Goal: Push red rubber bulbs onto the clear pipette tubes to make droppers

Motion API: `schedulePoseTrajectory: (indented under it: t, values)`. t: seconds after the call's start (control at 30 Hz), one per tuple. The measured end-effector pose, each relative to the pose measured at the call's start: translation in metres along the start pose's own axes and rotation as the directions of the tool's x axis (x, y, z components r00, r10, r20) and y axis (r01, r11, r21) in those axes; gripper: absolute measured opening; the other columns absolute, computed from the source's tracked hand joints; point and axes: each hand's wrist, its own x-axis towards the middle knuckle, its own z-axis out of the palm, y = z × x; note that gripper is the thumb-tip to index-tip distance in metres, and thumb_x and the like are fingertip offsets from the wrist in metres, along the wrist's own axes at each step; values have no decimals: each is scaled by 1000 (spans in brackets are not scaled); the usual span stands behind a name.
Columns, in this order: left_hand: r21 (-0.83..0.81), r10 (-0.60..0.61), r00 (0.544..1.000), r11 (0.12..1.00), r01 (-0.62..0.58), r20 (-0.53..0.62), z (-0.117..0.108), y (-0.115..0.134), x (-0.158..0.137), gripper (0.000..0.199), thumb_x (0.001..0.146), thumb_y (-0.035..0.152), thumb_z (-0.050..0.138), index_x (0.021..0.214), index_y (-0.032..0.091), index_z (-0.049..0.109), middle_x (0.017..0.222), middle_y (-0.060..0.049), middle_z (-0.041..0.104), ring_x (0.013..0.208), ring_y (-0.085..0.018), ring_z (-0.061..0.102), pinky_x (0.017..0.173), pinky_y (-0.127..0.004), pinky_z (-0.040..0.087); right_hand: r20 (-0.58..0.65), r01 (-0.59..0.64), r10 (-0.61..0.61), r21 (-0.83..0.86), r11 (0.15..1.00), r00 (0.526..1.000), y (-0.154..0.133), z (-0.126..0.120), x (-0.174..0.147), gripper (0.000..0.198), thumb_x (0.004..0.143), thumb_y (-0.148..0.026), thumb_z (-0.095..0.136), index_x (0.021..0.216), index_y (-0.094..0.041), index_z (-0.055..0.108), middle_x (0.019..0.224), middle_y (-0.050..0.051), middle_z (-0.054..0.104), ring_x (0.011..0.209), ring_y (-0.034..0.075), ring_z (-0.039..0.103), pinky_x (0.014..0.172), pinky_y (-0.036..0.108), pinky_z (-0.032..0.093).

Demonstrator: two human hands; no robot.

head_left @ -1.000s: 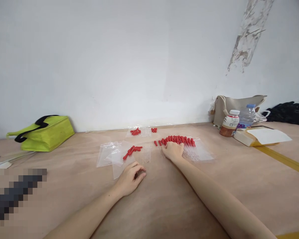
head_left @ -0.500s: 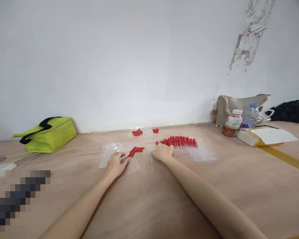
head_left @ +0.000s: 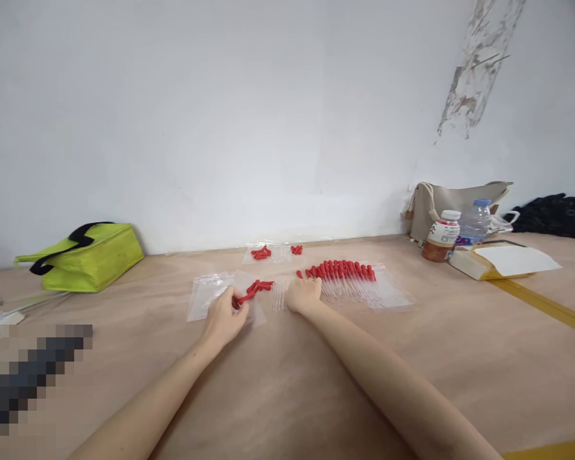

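My left hand (head_left: 226, 314) is over clear zip bags (head_left: 199, 300), its thumb and fingers closed on a red rubber bulb (head_left: 242, 299). Beside those fingertips lies a small pile of more red bulbs (head_left: 259, 287). A row of thin glass tubes (head_left: 278, 295) lies between my hands. My right hand (head_left: 303, 295) is closed, knuckles up, at the right end of that row; its fingertips and anything in them are hidden. To its right, many droppers (head_left: 345, 278) with red bulbs and clear stems lie side by side, partly over another clear bag (head_left: 391, 294).
By the wall lies a clear bag with two groups of red bulbs (head_left: 261, 253). A lime-green bag (head_left: 96, 255) stands at left. At right are a drink bottle (head_left: 441, 237), a water bottle (head_left: 479, 220), a beige bag (head_left: 424, 214) and a box with paper (head_left: 517, 260).
My left fingers have closed on a red bulb at the near end of the pile. My right hand stays by the glass tubes. The whole view has shifted slightly.
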Motion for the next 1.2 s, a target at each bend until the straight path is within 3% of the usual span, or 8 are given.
schedulePoseTrajectory:
  t: [0.13, 0.2, 0.27, 0.4, 0.67, 0.97, 1.2]
  values:
    - [-314, 98, 989, 948, -58, 113, 16, 20, -16, 20, 76, 21, 45, 92, 19, 56, 75, 0, 59, 61, -12, 53, 53, -21, 39, -157, 54, -51, 15, 998, 986, 27, -1, -28, 26, 85, -21, 30, 99, -9, 49, 84, 14, 62, 78, 22, 57, 80, 39, 24]
    - [-370, 142, 978, 926, -78, 150, 22, 27, -21, 23, 76, 21, 45, 95, 21, 60, 81, -1, 60, 65, -12, 54, 56, -22, 41, -301, 273, -239, 75, 959, 923, 48, 1, -42, 24, 88, -22, 28, 95, -11, 47, 84, 11, 63, 73, 18, 57, 76, 33, 26]
    - [-393, 140, 974, 918, -59, 179, 26, 32, -26, 21, 74, 22, 50, 90, 20, 64, 76, -2, 60, 64, -12, 54, 57, -22, 41, -359, 414, -352, 112, 903, 865, 68, 5, -55, 20, 88, -21, 29, 91, -13, 47, 83, 8, 63, 69, 16, 56, 73, 31, 27]
    - [-418, 94, 971, 908, 6, 220, 29, 38, -32, 20, 72, 31, 58, 85, 18, 64, 68, -1, 60, 57, -12, 52, 54, -22, 41, -449, 521, -390, 217, 825, 804, 87, 11, -72, 19, 88, -21, 33, 97, -16, 50, 89, 7, 62, 77, 16, 55, 72, 30, 29]
    - [-319, 282, 942, 923, -215, 181, 20, 50, -43, 18, 82, 33, 47, 84, 21, 60, 77, -1, 60, 75, -15, 53, 67, -26, 41, -424, 647, -525, 225, 728, 738, 77, 10, -82, 19, 87, -21, 38, 91, -18, 56, 84, 5, 61, 77, 14, 53, 74, 30, 27]
    - [-322, 332, 924, 910, -260, 191, 22, 50, -42, 20, 85, 34, 44, 88, 22, 59, 82, -1, 61, 79, -16, 53, 72, -28, 41, -420, 684, -571, 189, 705, 705, 79, 11, -83, 19, 87, -21, 38, 91, -18, 57, 81, 3, 62, 74, 12, 52, 76, 31, 24]
    - [-426, 433, 855, 856, -292, 284, 19, 49, -36, 20, 85, 28, 44, 89, 21, 62, 82, -2, 61, 80, -15, 53, 76, -28, 40, -428, 734, -627, 144, 664, 651, 79, 11, -81, 22, 87, -21, 39, 95, -20, 59, 81, 3, 62, 75, 12, 53, 75, 31, 25]
